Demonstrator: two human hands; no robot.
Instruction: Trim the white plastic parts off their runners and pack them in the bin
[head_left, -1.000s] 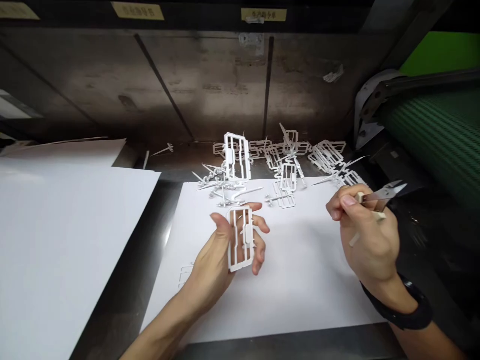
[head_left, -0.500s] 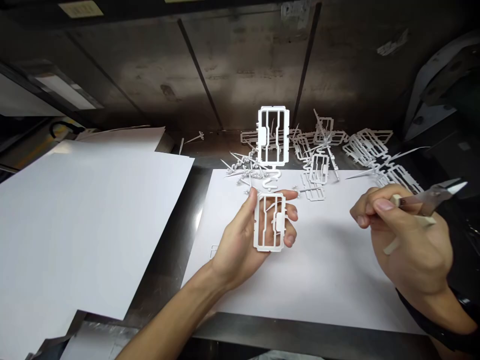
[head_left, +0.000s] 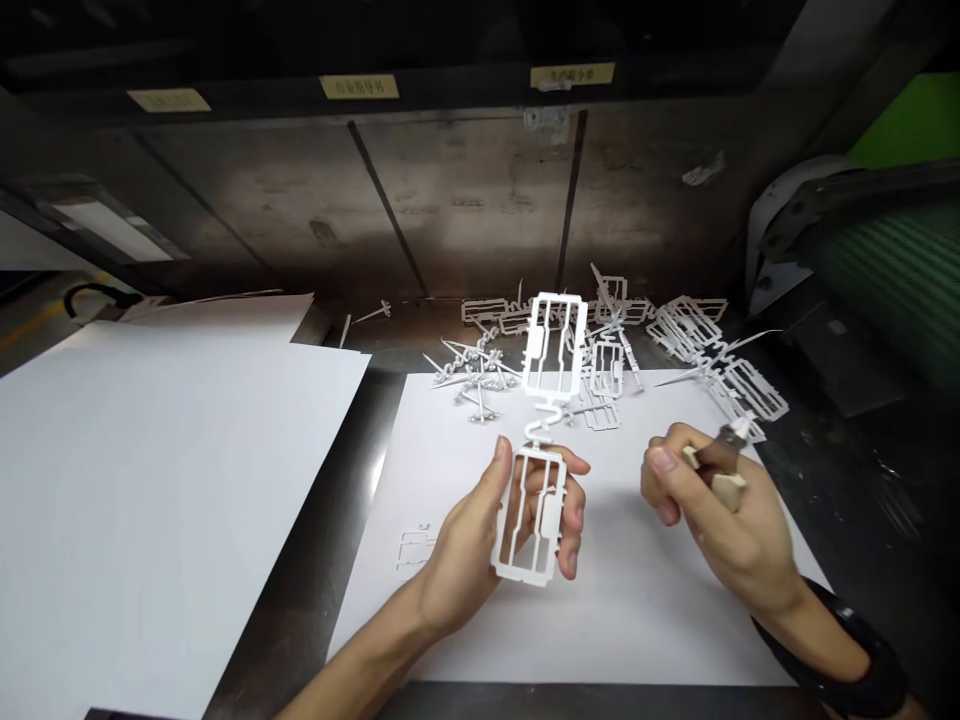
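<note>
A white plastic piece (head_left: 556, 345), made of two slotted rectangular frames joined by a wavy link, stands up from my left hand (head_left: 480, 540). The thumb and fingers hold its lower frame above a white sheet (head_left: 600, 630). To the right, my right hand (head_left: 727, 540) is closed around a cutting tool (head_left: 724, 458) with pale handles and a metal head pointing up and right. The tool is apart from the plastic piece. Behind my hands lie similar frames (head_left: 606, 368) and a heap of thin white sprues (head_left: 480, 370).
Large white sheets (head_left: 172, 480) are stacked at the left. A metal panel (head_left: 465, 220) closes off the back, under a dark ledge with yellow labels (head_left: 358, 87). More white frames (head_left: 754, 388) lie at the back right, near a green ribbed surface (head_left: 892, 270).
The camera view has tilted up and shifted right. The held piece now leans slightly, its top to the right. My right hand, still holding the tool, is closer to my left hand.
</note>
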